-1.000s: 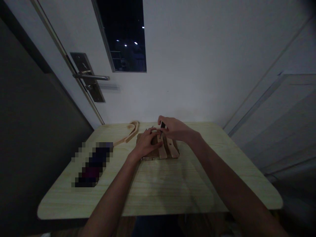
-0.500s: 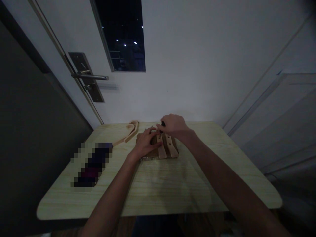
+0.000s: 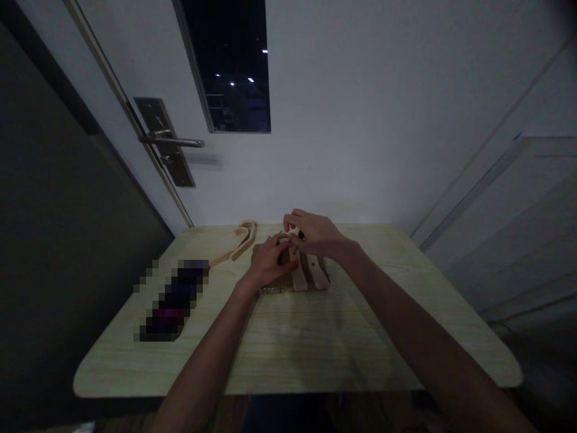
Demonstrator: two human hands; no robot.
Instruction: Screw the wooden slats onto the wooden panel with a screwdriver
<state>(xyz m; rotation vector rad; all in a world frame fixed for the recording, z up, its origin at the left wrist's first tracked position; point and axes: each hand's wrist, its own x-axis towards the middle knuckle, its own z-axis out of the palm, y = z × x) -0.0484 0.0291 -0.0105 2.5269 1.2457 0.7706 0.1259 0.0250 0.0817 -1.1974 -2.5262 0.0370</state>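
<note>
On the table lies a brown wooden block (image 3: 282, 281) with two pale wooden strips on top, a left strip (image 3: 299, 280) and a right strip (image 3: 318, 276), the right one with a visible hole. My left hand (image 3: 267, 263) is laid over the block's left side, its thumb and fingers bracing the left strip. Above the strips' far ends my right hand (image 3: 315, 233) is bent, thumb and fingers closed around a small black tool (image 3: 302, 234). Most of this tool is hidden by the fingers, and its working end cannot be made out.
A pale wooden hook-shaped piece (image 3: 246, 240) lies behind and left of the block. A pixelated dark flat object (image 3: 174, 304) is at the table's left. Behind the wooden table (image 3: 360, 361) rises a white door (image 3: 351, 132) with a metal handle (image 3: 175, 142).
My right hand's fingers have shifted and curled differently around the black tool. My left hand stays on the block. The whole view has moved slightly.
</note>
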